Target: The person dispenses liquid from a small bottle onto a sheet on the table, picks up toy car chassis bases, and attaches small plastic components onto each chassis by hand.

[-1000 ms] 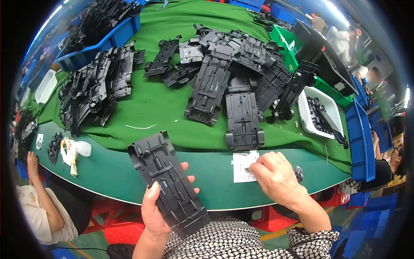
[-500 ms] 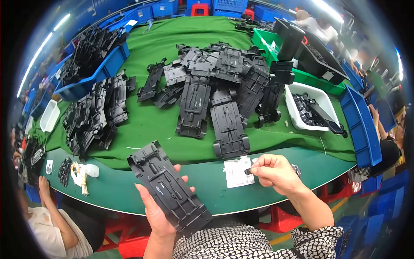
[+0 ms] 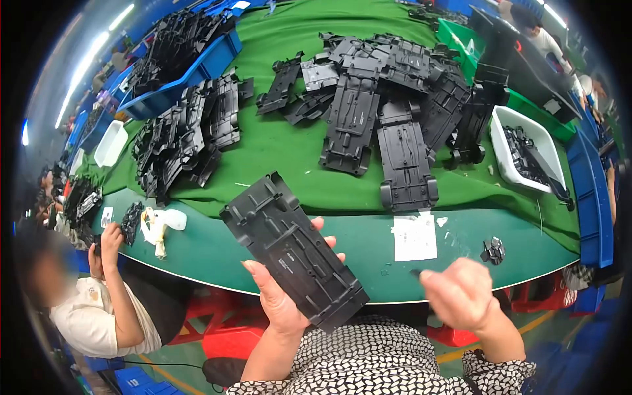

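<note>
Black moulded-plastic chassis plate, ribbed face up, tilted above the near edge of the green tabletop. My left hand is clamped on its long edges, best held so, ribs uncovered. My right hand, blurred, pinches a small dark piece; a light, square pinch suits it.

Right hand, with small dark piece, displaced from over white paper sheet to beyond its right side, nearer the wearer; sheet's right part now uncovered. Co-worker at left: two hands now visible, raised close together; previously one, at desk edge.
</note>
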Motion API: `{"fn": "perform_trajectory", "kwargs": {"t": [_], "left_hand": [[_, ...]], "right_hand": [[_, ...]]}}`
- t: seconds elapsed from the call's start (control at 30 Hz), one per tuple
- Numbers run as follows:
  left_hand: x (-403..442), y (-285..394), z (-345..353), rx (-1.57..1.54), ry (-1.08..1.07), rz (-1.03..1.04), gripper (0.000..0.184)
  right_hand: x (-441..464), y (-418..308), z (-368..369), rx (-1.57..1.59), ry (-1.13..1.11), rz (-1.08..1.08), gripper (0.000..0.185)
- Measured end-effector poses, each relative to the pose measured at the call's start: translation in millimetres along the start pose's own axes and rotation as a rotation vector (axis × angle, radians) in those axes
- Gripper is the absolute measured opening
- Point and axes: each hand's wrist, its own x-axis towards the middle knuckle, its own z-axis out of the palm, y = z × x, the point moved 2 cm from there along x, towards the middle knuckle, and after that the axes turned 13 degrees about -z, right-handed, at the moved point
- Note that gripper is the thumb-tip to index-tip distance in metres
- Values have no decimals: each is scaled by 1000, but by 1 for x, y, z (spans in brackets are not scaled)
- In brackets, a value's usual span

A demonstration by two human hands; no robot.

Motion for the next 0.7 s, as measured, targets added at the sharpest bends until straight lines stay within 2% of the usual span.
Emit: {"fn": "perform_trajectory", "kwargs": {"t": [0.17, 0.7], "left_hand": [[-1, -2, 5, 6, -9, 17, 87], [-5, -4, 11, 147, 20, -23, 95]], "right_hand": [[10, -20, 17, 73, -69, -165, 24], [11, -23, 34, 25, -132, -222, 13]]}}
